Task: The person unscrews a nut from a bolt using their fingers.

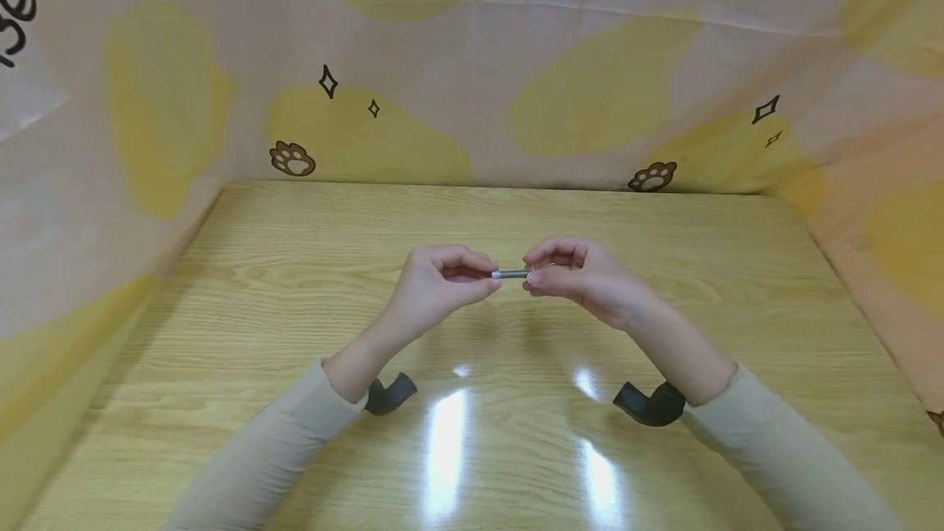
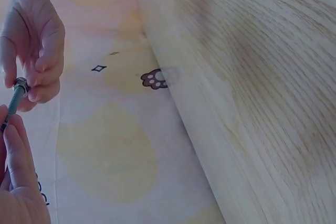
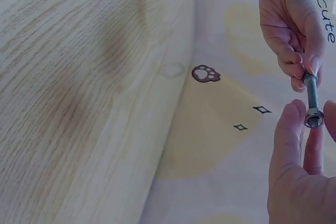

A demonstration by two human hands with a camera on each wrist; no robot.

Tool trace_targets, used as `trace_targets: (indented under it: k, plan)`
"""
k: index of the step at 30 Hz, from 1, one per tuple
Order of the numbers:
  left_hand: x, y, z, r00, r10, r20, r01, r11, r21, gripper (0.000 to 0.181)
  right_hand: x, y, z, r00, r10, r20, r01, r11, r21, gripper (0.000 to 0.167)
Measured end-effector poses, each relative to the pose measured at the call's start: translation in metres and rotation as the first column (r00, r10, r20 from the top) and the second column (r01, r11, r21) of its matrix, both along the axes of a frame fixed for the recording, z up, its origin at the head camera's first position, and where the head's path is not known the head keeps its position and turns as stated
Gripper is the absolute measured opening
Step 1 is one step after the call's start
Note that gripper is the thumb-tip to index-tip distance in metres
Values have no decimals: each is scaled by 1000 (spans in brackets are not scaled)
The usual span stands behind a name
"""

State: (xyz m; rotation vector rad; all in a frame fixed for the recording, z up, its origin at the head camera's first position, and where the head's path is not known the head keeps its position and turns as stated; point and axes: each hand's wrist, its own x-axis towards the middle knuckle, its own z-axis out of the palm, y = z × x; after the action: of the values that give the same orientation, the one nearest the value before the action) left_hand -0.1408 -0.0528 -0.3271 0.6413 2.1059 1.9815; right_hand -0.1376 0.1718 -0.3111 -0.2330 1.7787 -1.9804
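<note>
A slim metal bolt (image 1: pixel 510 274) is held level between the two hands, above the table. My left hand (image 1: pixel 437 289) pinches its head end between thumb and fingers. In the right wrist view a nut (image 3: pixel 314 118) sits on the threaded end of the bolt (image 3: pixel 312 94), whose tip pokes out past it. Thumb and fingers of my right hand (image 1: pixel 593 281) are placed around this nut from both sides. The left wrist view shows the nut (image 2: pixel 21 85) by the right fingertips, while the head is mostly covered by the left fingers.
Below the hands lies a wood-grain table (image 1: pixel 310 269) with bright reflections near its front. Patterned cloth (image 1: pixel 487 88) stands along the back and both sides. A dark curved piece shows beside the left cuff (image 1: pixel 339 400), another beside the right cuff (image 1: pixel 726 400).
</note>
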Motion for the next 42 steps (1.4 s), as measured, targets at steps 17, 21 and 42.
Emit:
trace_targets:
  k: [17, 21, 42]
  plan:
    - [-1, -1, -1, 1000, -6, -19, 7, 1000, 19, 13, -1, 1, -1, 999, 13, -34, -14, 1000, -25, 21]
    - [0, -1, 0, 1000, -2, -11, 3, 1000, 10, 14, 0, 0, 1, 1000, -10, 20, 11, 999, -36, 14]
    - [1, 0, -6, 1000, -1, -24, 2, 1000, 26, 14, 0, -2, -2, 999, -7, 37, 8, 999, -40, 18]
